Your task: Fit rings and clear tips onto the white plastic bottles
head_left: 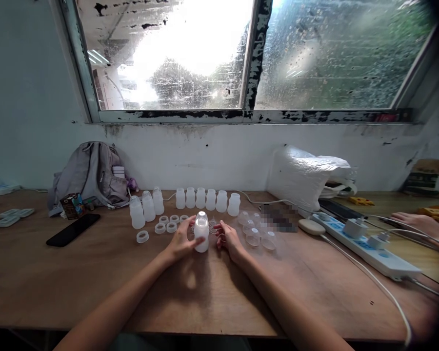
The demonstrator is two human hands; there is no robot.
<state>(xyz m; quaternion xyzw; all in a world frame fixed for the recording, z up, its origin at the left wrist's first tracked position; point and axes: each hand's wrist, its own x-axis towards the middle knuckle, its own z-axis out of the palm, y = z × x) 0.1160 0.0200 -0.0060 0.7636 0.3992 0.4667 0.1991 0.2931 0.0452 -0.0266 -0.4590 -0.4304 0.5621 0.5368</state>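
My left hand is wrapped round a frosted white baby bottle that stands upright on the table with a clear dome cap on top. Just right of the bottle, my right hand is apart from it, fingers loosely bent and spread with nothing visible in them. Clear teats lie behind the two hands, partly hidden. White collar rings lie left of the bottle, with one ring set apart. Clear dome caps are grouped to the right of my right hand.
Three capped bottles stand at left; several uncapped bottles line the back. Further left are a phone and a grey backpack. At right are a power strip, a silvery bag and another person's hand.
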